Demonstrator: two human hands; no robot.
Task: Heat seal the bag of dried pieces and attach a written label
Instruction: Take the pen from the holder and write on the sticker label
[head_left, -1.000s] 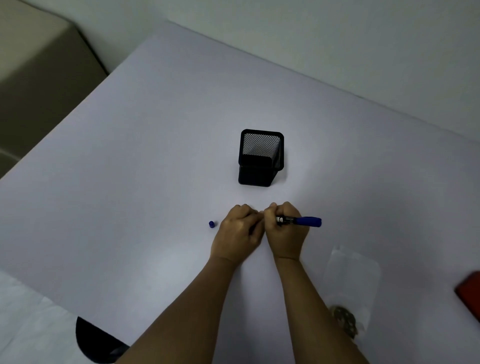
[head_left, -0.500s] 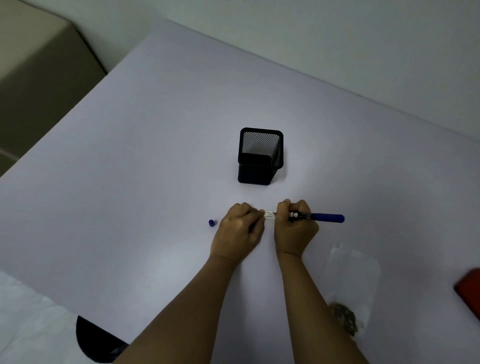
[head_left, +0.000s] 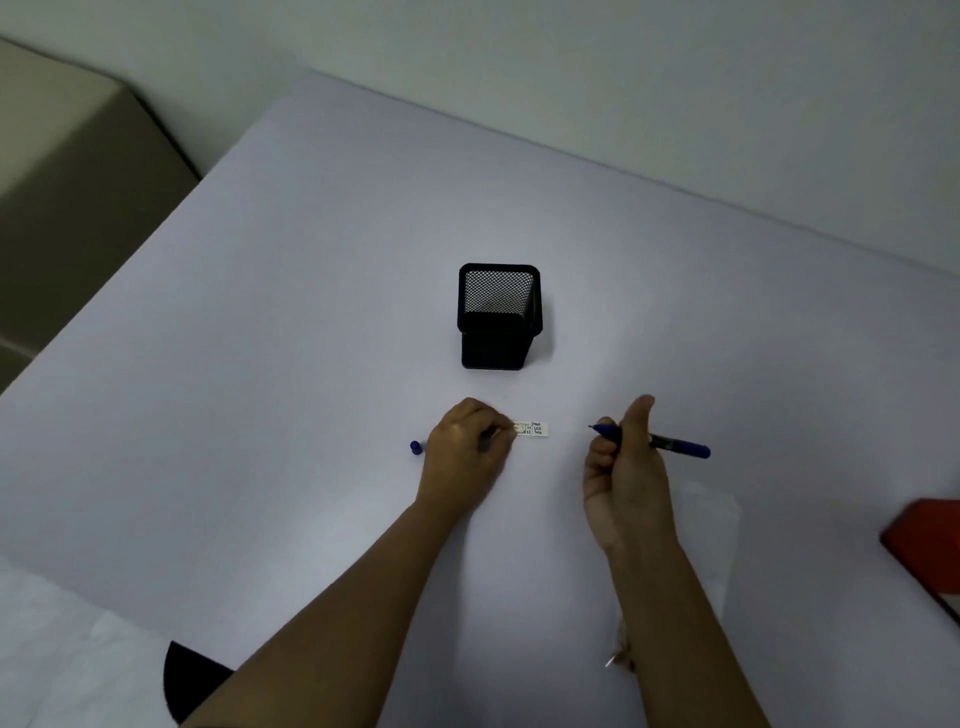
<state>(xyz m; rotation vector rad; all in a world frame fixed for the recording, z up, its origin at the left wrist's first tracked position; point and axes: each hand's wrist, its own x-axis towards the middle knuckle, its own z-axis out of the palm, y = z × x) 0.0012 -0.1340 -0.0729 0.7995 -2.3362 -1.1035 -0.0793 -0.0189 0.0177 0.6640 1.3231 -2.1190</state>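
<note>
Right hand pulling away — label now uncovered

The right hand (head_left: 626, 483) is drawing off to the right with the blue pen (head_left: 670, 443) in its grip, no longer pressed against the left hand (head_left: 465, 452); its thumb is now lifting upward and the pen tip is pointing left, well clear of the paper. The small label (head_left: 531, 429) — hidden a second ago under both hands — is lying exposed on the counter (head_left: 260, 415), dark writing showing.

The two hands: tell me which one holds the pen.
The right hand holds the blue pen, lifted clear of the label. The left hand only pins the label's end to the table.
</note>
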